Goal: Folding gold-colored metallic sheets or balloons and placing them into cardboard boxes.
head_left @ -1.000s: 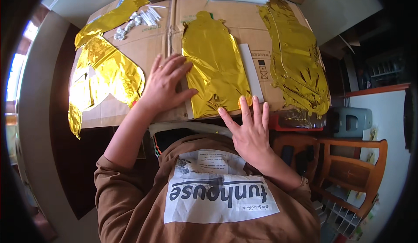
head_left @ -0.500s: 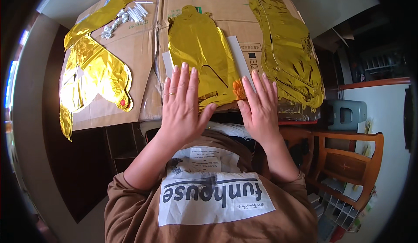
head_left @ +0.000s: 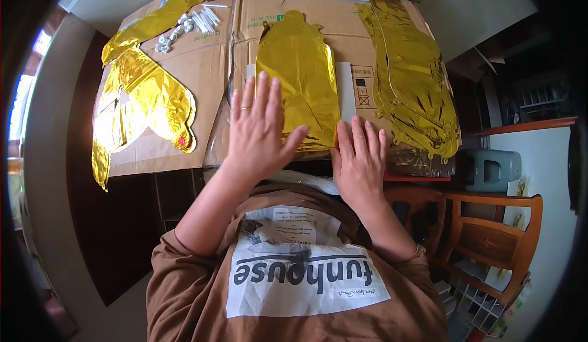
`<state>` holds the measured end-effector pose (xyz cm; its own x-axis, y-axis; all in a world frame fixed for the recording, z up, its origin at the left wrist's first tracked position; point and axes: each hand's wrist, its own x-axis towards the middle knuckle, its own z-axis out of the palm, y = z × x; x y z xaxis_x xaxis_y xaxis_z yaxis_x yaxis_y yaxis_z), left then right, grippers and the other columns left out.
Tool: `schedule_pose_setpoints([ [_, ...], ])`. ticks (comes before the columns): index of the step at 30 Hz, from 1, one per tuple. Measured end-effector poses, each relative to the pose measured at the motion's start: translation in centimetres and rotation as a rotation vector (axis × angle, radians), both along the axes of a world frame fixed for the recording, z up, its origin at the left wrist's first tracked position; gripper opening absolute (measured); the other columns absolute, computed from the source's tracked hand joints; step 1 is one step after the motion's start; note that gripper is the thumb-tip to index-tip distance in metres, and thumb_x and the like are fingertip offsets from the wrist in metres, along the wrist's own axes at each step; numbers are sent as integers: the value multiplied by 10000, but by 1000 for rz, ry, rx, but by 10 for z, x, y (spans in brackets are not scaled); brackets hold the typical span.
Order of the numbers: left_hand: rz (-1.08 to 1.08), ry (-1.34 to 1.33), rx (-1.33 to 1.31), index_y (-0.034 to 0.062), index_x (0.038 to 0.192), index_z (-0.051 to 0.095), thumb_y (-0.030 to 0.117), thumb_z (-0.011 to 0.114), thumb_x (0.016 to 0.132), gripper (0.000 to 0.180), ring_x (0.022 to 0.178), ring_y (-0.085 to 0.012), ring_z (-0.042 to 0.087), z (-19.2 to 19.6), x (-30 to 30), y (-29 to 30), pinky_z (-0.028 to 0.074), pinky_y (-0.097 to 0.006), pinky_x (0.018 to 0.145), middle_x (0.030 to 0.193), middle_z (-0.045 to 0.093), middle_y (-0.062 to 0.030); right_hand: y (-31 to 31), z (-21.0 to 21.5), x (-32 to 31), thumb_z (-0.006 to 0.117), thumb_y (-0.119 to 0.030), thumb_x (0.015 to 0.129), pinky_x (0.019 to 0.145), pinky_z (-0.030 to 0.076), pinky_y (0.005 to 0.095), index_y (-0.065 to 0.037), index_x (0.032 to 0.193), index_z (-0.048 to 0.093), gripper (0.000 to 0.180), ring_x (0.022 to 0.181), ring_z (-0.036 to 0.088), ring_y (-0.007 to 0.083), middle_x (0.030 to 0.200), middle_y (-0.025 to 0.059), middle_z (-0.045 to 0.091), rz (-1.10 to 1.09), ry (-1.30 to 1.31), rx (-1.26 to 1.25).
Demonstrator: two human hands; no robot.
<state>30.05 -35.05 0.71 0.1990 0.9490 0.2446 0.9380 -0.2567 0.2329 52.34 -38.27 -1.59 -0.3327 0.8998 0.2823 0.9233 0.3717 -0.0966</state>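
A flat gold foil balloon (head_left: 300, 66) lies in front of me, its rounded, notched end pointing away. Part of a white sheet (head_left: 346, 91) shows from under its right side. My left hand (head_left: 256, 135) rests flat over the balloon's near left part, fingers stretched and thumb spread. At the near right corner my right hand (head_left: 360, 161) lies with its fingers extended, touching the foil's edge. Beside its thumb a small orange bit (head_left: 335, 137) is partly hidden. Neither hand grips anything that I can see.
Flattened cardboard (head_left: 211, 91) covers the table. More gold foil (head_left: 150, 84) lies at the left, and stacked gold foil sheets (head_left: 410, 66) at the right. White sticks (head_left: 206, 19) and small white pieces (head_left: 166, 43) sit far left. A wooden chair (head_left: 490, 238) stands at lower right.
The middle balloon now lies straighter and smoother, its near end less creased. My right hand has come down slightly toward me, and less of the orange bit shows. The view has shifted a little.
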Motion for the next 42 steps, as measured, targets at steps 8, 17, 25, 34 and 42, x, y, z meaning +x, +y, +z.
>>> schedule_pose_setpoints([
  [8, 24, 31, 42, -76, 1560, 335, 662, 503, 970, 959, 1560, -420, 214, -34, 24, -1, 114, -550, 1260, 1643, 303, -275, 1, 12, 17, 753, -202, 903, 913, 504, 474, 8, 1255, 642, 424, 1054, 614, 380, 1155, 195, 627, -7, 480, 75],
  [17, 51, -12, 65, -85, 1576, 281, 653, 508, 966, 984, 1574, -426, 160, -34, 24, -1, 69, -560, 1264, 1657, 260, -281, 120, 45, 31, 834, -228, 833, 929, 561, 392, 37, 1262, 642, 539, 1057, 712, 293, 1165, 222, 716, -190, 549, -427],
  [25, 44, -60, 58, -91, 1572, 282, 640, 534, 952, 992, 1570, -448, 145, -34, 24, -2, 49, -581, 1261, 1654, 257, -288, 199, 62, 13, 918, -289, 673, 947, 496, 394, -14, 1078, 598, 585, 1108, 602, 315, 1149, 184, 636, 71, 15, -650],
  [34, 36, -103, 82, -82, 1567, 297, 628, 580, 936, 991, 1564, -449, 164, -33, 23, -4, 80, -580, 1259, 1647, 278, -280, 229, 57, 18, 765, -64, 897, 535, 510, 277, -3, 1052, 640, 208, 577, 597, 96, 830, 33, 693, -32, 426, -1132],
  [42, 31, -92, 71, -84, 1563, 307, 637, 559, 944, 983, 1567, -455, 152, -36, 23, -2, 66, -583, 1259, 1647, 270, -289, 266, 48, 19, 719, -72, 941, 452, 401, 223, -43, 1068, 668, 141, 592, 543, 44, 738, -51, 596, -286, 712, -987],
])
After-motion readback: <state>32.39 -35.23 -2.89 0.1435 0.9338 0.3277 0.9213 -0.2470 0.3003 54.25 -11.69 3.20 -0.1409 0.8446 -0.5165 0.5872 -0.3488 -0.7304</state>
